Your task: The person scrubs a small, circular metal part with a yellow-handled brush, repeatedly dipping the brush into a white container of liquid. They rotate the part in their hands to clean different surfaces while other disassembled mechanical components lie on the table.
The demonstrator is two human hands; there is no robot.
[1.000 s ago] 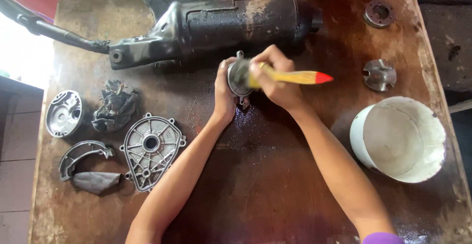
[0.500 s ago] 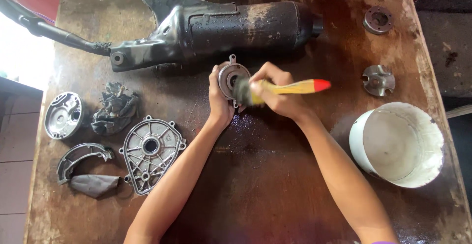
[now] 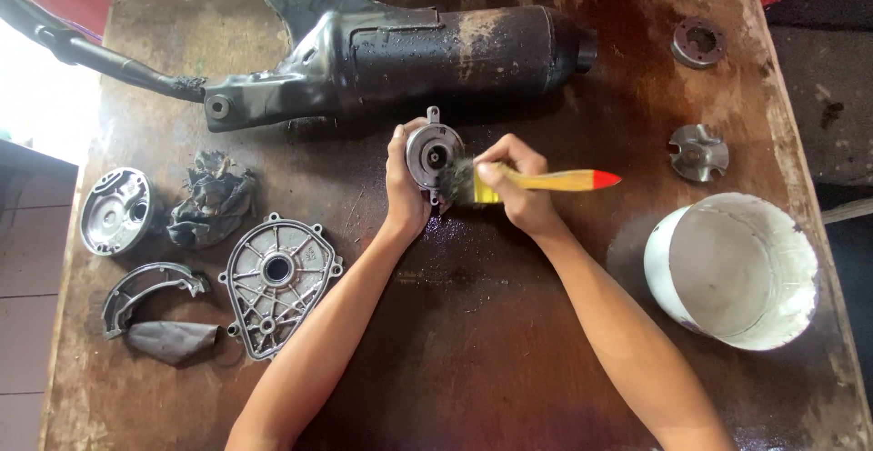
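Over wet table [image 3: 509, 360], left hand [image 3: 405, 187] grips round part [image 3: 433, 153], right hand [image 3: 518, 192] seemingly brush [image 3: 546, 181].

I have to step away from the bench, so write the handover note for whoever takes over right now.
Left hand: holds the small round grey metal housing upright above the wet brown wooden table.
Right hand: grips the yellow-handled, red-tipped paintbrush, bristles against the housing's face.
Nearby: long black exhaust muffler behind, white plastic bucket to the right, ribbed grey cover plate to the left.
Done: the housing's face shows bare metal.
Left: grime shows at its edge; the other parts lie untouched.
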